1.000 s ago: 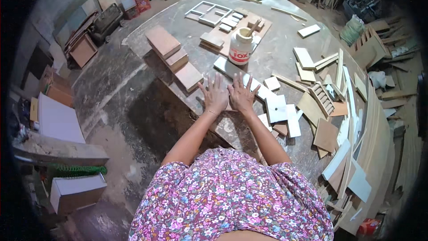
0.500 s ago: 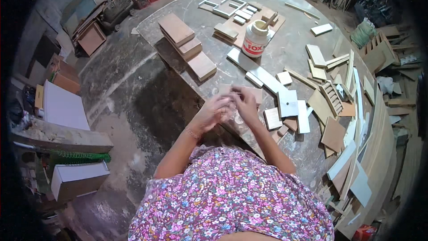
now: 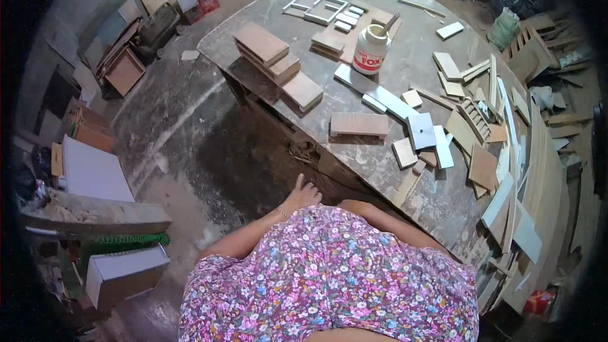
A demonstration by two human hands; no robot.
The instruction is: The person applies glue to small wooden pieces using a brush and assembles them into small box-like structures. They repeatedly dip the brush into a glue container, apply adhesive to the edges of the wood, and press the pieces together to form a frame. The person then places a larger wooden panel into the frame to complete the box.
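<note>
Just in front of my floral clothing, below the table edge, is my left hand (image 3: 303, 196), its fingers apart and nothing in it. My right hand (image 3: 356, 206) is close to my body; only the wrist area shows, and the clothing hides the fingers. Nearest to both hands on the table lies a small wooden block-like piece (image 3: 359, 125), touched by neither. Left of it, several wooden pieces of the same kind (image 3: 261, 43) are stacked in steps. Farther back stands a white jar (image 3: 371, 50) with a red label and a stick or brush handle poking out.
The grey worktable (image 3: 266, 16) has a near edge running diagonally past me. Wood offcuts (image 3: 484, 168) clutter its right side. A white frame (image 3: 315, 7) with small white blocks lies at the back. At the lower left, a white box (image 3: 126, 272) stands near a ledge (image 3: 95, 215).
Both hands have drawn back from over the wooden piece at the table edge toward my body. The piece now lies uncovered. The view has shifted slightly.
</note>
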